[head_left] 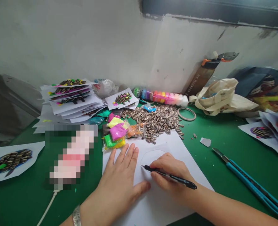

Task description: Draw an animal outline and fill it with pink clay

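Note:
My left hand [121, 177] lies flat and open on a white sheet of paper [174, 147], fingers stretched forward, pressing it onto the green table [223, 138]. My right hand [169, 175] is closed around a black pen [170, 177], whose tip touches the paper beside a thin curved line [153, 152] drawn on the sheet. A metal bracelet [77, 216] sits on my left wrist.
A pile of sunflower seeds [155, 121] and small bags of coloured clay [116, 131] lie beyond the sheet. A stack of seed pictures [70, 97] is at the back left, a blue utility knife [252, 182] at the right, a tape ring [186, 113] and cloth bag [221, 97] behind.

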The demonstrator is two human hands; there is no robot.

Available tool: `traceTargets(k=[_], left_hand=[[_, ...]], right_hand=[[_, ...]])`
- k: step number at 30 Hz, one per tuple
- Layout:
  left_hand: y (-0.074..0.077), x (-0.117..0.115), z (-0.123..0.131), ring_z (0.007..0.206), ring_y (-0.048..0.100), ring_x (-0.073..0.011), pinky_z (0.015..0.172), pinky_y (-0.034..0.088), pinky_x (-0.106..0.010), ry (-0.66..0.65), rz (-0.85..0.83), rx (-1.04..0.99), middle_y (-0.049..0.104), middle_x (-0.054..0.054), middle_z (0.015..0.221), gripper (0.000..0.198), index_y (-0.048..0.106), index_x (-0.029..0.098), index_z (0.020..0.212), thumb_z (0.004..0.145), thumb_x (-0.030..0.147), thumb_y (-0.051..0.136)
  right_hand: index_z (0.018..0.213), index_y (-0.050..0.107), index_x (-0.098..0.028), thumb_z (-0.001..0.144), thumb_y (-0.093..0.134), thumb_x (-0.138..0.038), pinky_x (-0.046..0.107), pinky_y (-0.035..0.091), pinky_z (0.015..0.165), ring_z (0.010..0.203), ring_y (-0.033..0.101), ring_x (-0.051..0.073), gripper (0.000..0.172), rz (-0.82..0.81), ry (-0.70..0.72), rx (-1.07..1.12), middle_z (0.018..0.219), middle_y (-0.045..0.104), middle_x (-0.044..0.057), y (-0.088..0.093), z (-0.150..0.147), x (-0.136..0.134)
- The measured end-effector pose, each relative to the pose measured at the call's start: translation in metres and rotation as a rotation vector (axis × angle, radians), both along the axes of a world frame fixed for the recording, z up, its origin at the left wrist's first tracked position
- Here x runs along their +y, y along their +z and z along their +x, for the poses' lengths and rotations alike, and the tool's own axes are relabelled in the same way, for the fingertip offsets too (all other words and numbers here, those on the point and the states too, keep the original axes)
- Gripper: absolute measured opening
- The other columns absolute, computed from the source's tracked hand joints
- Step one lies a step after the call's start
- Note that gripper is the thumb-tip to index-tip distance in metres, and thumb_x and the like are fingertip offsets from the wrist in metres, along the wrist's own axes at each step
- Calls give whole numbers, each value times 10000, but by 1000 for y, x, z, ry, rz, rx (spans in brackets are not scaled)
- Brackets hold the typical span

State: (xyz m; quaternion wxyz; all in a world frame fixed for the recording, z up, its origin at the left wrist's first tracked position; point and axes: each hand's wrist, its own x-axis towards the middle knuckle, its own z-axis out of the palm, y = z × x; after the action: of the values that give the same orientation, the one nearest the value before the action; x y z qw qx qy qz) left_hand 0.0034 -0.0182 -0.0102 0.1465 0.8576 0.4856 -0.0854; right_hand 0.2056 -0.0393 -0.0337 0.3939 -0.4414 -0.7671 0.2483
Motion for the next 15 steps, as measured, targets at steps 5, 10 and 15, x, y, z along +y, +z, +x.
traceTargets(k=[5,10,15], left_hand=[[0,1,0,1453,64,-326,1162,107,-589,-6,13,-2,94,-81,1564,884,185,133,1508,852,694,377],[-1,1,0,1453,74,-330,1162,110,-588,-6,16,-10,120,-86,1566,875,202,134,1508,853,684,392],[-2,0,-1,1452,88,-336,1160,110,-591,-4,29,-23,135,-89,1567,881,206,137,1508,851,695,384]], right_hand=[[883,642,-241,824,580,-188,283,451,691,659,594,142,101,-19,-8,-18,718,683,-8,-1,1,0],[883,641,-248,841,578,-207,284,441,707,676,601,142,86,-35,7,-37,751,698,-10,-3,1,0],[873,637,-241,831,587,-174,284,423,712,663,585,138,93,-39,22,-17,743,694,-15,-3,1,1]])
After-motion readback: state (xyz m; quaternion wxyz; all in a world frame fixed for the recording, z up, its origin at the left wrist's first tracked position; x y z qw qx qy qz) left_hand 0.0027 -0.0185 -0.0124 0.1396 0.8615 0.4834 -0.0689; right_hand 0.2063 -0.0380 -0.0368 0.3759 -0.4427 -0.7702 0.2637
